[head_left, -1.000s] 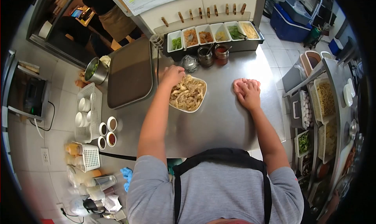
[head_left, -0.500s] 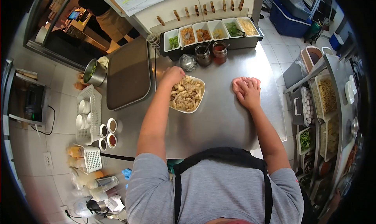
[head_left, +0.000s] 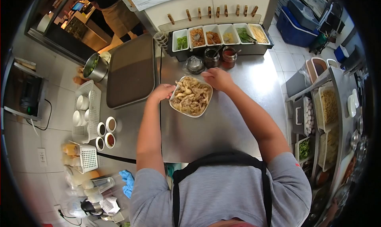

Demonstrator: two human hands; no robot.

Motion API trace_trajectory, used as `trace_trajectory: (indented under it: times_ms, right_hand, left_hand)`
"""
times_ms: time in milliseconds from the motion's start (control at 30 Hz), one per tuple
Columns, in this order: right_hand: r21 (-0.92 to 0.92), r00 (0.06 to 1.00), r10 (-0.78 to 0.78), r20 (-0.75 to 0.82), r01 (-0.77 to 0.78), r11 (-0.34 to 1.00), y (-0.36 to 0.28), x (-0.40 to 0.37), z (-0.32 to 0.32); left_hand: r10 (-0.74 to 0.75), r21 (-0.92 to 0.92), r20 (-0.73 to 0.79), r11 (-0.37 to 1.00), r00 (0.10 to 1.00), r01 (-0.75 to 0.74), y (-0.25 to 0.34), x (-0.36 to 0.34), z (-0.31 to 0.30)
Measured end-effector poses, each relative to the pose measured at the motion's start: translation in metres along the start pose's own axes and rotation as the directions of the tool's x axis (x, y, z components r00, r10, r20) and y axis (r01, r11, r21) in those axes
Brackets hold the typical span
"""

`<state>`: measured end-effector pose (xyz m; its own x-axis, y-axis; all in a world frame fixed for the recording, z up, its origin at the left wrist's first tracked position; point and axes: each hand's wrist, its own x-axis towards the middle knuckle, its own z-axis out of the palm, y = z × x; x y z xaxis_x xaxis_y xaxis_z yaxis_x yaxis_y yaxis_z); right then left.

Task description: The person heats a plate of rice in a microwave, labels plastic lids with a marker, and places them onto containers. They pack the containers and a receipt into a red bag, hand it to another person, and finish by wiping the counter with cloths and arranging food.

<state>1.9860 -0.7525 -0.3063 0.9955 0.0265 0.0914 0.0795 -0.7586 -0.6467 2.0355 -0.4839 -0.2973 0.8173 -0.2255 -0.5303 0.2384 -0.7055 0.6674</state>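
A white dish (head_left: 171, 105) full of pale, battered-looking pieces of food (head_left: 191, 96) rests on the steel counter. My left hand (head_left: 162, 92) is closed on the dish's left rim, thumb and fingers together. At the upper right corner of the dish is my right hand (head_left: 218, 79), its fingers curled and pressed together; what they hold, if anything, is hidden. Just beyond the dish stand a clear glass jar (head_left: 194, 65), a dark jar (head_left: 212, 58) and a jar of red sauce (head_left: 229, 57).
A brown tray (head_left: 133, 70) lies left of the dish. White tubs of toppings (head_left: 213, 35) line the back. A metal pot (head_left: 96, 68), a white basket (head_left: 94, 108) and small sauce cups (head_left: 109, 139) are further left. Another person (head_left: 115, 18) stands beyond the opening.
My right hand has come from the right of the counter to the dish's upper right corner. My left hand has moved from the dish's upper left corner down to its left rim.
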Motion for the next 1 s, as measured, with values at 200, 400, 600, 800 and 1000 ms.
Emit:
trace_trajectory:
  times_ms: [200, 400, 600, 800, 1000]
  right_hand:
    - [-0.117, 0.933, 0.131, 0.336, -0.097, 0.988, -0.017, 0.03, 0.014]
    - [-0.386, 0.859, 0.245, 0.45, -0.06, 0.921, 0.004, 0.015, -0.014]
    - [-0.38, 0.965, -0.262, -0.004, 0.24, 0.893, 0.021, -0.055, 0.034]
    - [-0.499, 0.916, -0.286, -0.28, 0.115, 0.859, 0.081, -0.072, 0.0]
    - [-0.264, 0.619, 0.513, -0.594, -0.753, 0.602, 0.209, -0.116, -0.122]
  left_hand:
    - [-0.005, 0.085, 0.018, 0.996, 1.0, 0.003, -0.009, 0.015, 0.007]
    - [0.119, 0.241, -0.159, 0.967, 0.98, -0.079, -0.02, 0.017, 0.015]
    - [0.178, 0.304, -0.206, 0.946, 0.962, -0.11, -0.036, 0.021, 0.001]
    - [0.063, 0.166, -0.268, 0.986, 0.961, -0.018, -0.047, 0.016, -0.026]
    - [0.043, -0.122, -0.229, 0.99, 0.972, -0.072, -0.059, 0.025, -0.024]
